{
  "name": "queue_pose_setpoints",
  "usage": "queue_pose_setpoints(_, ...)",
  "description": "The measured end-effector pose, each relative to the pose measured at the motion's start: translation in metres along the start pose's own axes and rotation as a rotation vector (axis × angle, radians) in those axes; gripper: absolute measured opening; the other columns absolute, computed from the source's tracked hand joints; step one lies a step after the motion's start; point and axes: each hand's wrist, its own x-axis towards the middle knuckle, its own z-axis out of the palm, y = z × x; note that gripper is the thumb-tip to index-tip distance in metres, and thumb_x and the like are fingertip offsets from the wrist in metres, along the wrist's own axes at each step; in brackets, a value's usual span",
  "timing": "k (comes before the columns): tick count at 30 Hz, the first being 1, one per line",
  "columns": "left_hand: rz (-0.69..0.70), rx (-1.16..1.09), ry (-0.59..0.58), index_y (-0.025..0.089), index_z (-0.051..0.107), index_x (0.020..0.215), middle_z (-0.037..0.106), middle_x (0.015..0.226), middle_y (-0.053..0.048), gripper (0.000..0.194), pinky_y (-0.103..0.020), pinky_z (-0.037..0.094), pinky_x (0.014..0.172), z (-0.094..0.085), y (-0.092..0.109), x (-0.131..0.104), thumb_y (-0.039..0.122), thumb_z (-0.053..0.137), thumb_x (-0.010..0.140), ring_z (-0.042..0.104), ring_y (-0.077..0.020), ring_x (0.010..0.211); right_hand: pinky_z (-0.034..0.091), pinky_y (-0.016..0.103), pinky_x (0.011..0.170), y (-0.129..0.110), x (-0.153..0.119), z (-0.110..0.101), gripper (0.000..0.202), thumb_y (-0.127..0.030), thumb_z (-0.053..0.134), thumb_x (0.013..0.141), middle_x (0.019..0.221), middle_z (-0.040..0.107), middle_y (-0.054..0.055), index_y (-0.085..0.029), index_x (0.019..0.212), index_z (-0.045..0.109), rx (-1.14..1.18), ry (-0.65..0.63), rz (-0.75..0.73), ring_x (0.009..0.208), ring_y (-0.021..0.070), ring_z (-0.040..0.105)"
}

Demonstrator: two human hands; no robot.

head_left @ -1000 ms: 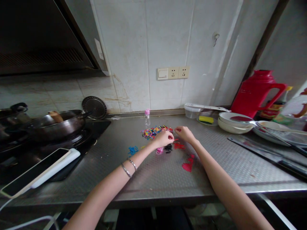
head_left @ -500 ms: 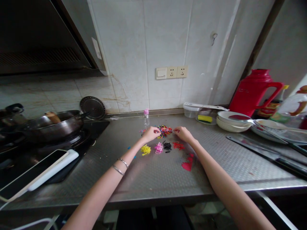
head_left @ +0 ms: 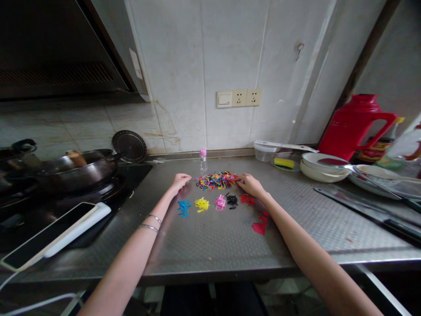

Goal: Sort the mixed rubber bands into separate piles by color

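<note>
A mixed pile of small, colourful rubber bands [head_left: 215, 180] lies on the metal counter. In front of it are sorted heaps: blue bands [head_left: 184, 208], yellow bands [head_left: 201, 204], pink bands [head_left: 220, 202], black bands [head_left: 232, 200] and red bands [head_left: 247, 199]. Just left of the mixed pile, my left hand [head_left: 180, 182] has thumb and finger pinched together; anything between them is too small to make out. My right hand [head_left: 251, 184] touches the pile's right end with closed fingertips, and what they grip is hidden.
Behind the pile stands a small clear bottle [head_left: 203, 162] with a pink cap. A torn red piece [head_left: 261, 224] lies near my right forearm. Bowls [head_left: 324, 171], a knife [head_left: 358, 206] and a red thermos [head_left: 350, 127] are at right. A pan [head_left: 95, 169] and a phone [head_left: 49, 235] are at left.
My left hand has moved left, away from the mixed pile, uncovering its left part and the blue heap. My right hand stays at the pile's right end. The view has shifted slightly.
</note>
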Motion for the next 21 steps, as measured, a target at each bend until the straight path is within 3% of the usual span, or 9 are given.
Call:
queue_pose_setpoints(12,0.037,0.023,0.037,0.010,0.067,0.075,0.056,0.052,0.001,0.020,-0.018,0.029,0.040,0.0043,-0.0064,-0.0011,0.026,0.058,0.066,0.039,-0.0051,0.037,0.037,0.021,0.070,-0.0083,0.0014,0.0037,0.023,-0.032,0.040,0.085,0.095,0.053,0.005,-0.021,0.093,0.059,-0.061,0.013,0.038,0.090,0.0143,0.050)
queue_pose_setpoints(21,0.068,0.027,0.044,0.010,0.067,0.073,0.057,0.052,0.000,0.018,-0.018,0.032,0.043,0.0050,-0.0096,0.0001,0.024,0.058,0.066,0.044,-0.0067,0.042,0.037,0.020,0.071,-0.0070,0.0036,0.0023,0.022,-0.029,0.041,0.084,0.095,0.050,0.007,-0.018,0.090,0.059,0.038,0.112,0.059,0.080,0.0125,0.050)
